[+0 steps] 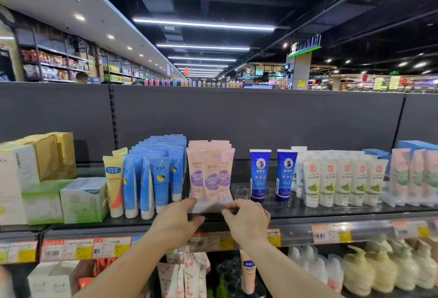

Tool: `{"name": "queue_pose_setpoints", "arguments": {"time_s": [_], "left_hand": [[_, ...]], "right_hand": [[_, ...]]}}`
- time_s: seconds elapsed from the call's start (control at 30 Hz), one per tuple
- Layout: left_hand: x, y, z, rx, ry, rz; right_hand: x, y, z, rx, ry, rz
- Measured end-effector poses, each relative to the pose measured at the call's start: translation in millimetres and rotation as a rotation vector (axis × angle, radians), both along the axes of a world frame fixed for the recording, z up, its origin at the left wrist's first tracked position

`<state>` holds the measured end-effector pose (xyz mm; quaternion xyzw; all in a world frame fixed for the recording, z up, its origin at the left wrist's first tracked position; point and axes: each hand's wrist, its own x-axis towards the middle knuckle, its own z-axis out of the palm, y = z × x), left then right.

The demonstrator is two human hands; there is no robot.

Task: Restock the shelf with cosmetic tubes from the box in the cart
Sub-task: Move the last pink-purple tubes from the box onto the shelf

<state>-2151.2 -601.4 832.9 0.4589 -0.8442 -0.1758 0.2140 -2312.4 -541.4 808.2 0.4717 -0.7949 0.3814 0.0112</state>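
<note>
The left hand's fingertips rest curled on the near edge of a clear plastic display tray, thumb underneath at the shelf lip; the right hand's fingertips pinch the same edge from the other side. Neither the left hand nor the right hand holds a tube: both are lightly closed on the tray front, seemingly squaring it or drawing it forward.

In the tray stand the pink soft-plastic cosmetic tubes with purple label panels, upright on their caps, three across at the front with more rows behind. That block looks full, so this product seems largely stocked and the work here appears to be tidying.

To the right, two dark-blue tubes with white caps stand alone with bare glass around them, a likely gap left to fill. The dark glass shelf otherwise carries dense light-blue tubes on the left and white tubes with green leaf prints on the right. Cart and box are out of view.
</note>
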Motion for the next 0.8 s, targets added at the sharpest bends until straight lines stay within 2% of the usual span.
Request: {"name": "queue_pose_setpoints", "arguments": {"time_s": [0.17,0.3,0.4,0.53,0.8], "left_hand": [[-0.5,0.6,-3.2,-0.014,0.036,0.009],[-17.5,10.7,-8.8,-0.242,0.077,0.091],[-46.9,29.0,-6.1,-0.328,0.087,0.028],[-89.9,46.6,-5.8,-0.374,-0.012,-0.079],[-123.0,52.4,-8.3,-0.276,-0.380,0.016]], "right_hand": [[-9.2,4.8,2.3,0.012,-0.006,0.079],[-36.7,21.9,5.1,-0.079,0.075,0.047],[-65.5,37.9,5.7,-0.080,0.064,-0.044],[-93.9,52.5,4.1,-0.046,0.054,-0.130],[-122.7,66.6,9.8,0.079,0.024,-0.152]]}}
